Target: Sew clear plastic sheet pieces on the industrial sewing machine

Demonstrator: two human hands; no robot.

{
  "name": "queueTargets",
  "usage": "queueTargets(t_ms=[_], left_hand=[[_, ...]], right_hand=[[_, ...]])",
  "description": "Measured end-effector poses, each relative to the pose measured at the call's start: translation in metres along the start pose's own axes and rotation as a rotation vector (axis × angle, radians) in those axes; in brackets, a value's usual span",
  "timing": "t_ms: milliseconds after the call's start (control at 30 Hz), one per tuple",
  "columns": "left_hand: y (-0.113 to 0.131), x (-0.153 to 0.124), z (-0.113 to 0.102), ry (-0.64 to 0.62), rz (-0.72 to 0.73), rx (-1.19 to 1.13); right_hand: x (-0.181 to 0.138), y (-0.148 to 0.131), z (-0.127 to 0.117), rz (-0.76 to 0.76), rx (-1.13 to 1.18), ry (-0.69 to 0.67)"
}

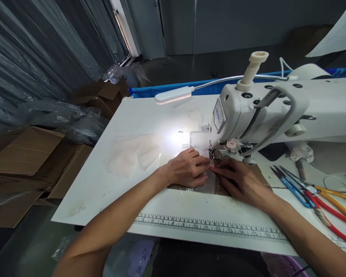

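My left hand (187, 168) and my right hand (241, 181) lie side by side on a thin, see-through sheet (208, 184) just in front of the presser foot (216, 154) of a white sewing machine (276, 111). The fingers of both hands are pressed together and pinch the sheet's edge close to the needle. The needle itself is hidden behind the foot and my fingertips. A pile of pale translucent pieces (132, 153) rests on the white table (138, 115) to the left of my left hand.
A gooseneck lamp (174, 95) shines on the table behind the machine head. Blue thread snips (291, 184) and red and yellow scissors (331, 207) lie at the right. A printed ruler (210, 226) runs along the table's front edge. Cardboard boxes (25, 157) stand at the left.
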State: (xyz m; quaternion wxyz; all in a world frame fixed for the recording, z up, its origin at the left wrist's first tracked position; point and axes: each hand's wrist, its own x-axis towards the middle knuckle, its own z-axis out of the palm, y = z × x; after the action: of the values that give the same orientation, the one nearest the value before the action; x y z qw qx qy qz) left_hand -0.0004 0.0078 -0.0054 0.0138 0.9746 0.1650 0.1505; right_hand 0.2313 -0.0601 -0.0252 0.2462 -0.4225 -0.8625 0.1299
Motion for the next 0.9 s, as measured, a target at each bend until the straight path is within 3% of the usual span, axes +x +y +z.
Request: queueTargets(t_ms=[533,767,833,900], left_hand=[[-0.005,0.006,0.002,0.019,-0.071,0.185],[-0.012,0.007,-0.002,0.118,-0.087,0.160],[-0.022,0.011,-0.006,0.149,-0.170,0.180],[-0.036,0.015,-0.010,0.102,-0.275,0.189]], right_hand=[[0.001,0.000,0.009,-0.025,-0.039,0.088],[0.002,-0.003,-0.006,0.192,0.113,0.069],[0.004,-0.001,-0.010,0.284,0.146,0.092],[0.005,0.002,-0.011,0.356,0.169,0.108]])
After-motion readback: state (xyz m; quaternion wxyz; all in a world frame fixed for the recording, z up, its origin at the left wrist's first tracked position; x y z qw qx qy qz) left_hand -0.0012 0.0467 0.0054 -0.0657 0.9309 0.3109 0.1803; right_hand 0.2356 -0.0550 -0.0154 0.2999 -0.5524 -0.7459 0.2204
